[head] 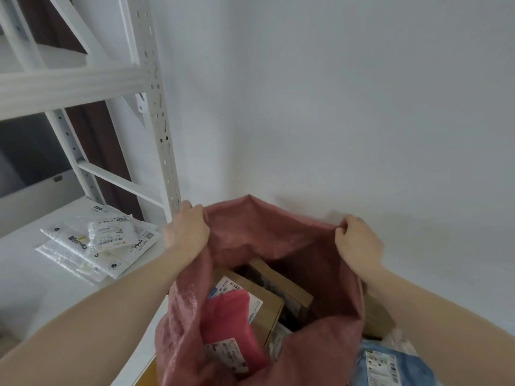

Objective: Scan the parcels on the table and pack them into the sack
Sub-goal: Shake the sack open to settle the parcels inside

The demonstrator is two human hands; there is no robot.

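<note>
Head view: a pink sack [267, 246] is held open at lower centre of the frame.
Left hand [187, 229]: clenched on the sack's left rim.
Right hand [358, 240]: pinching the right rim.
Sack contents: cardboard boxes [271, 299] and a pink mailer [232, 324] are seen inside.
Parcels left: white mailers [103, 243] lie on the table [28, 288], lower left; a blue mailer [390, 363] sits at lower right.
Advice: the rim is best kept taut and wide, so that the remaining parcels are dropped in flat.

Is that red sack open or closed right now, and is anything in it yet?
Open. The left hand and right hand grip the red sack at its rim and hold its mouth apart; cardboard boxes and a pink mailer lie inside.
</note>
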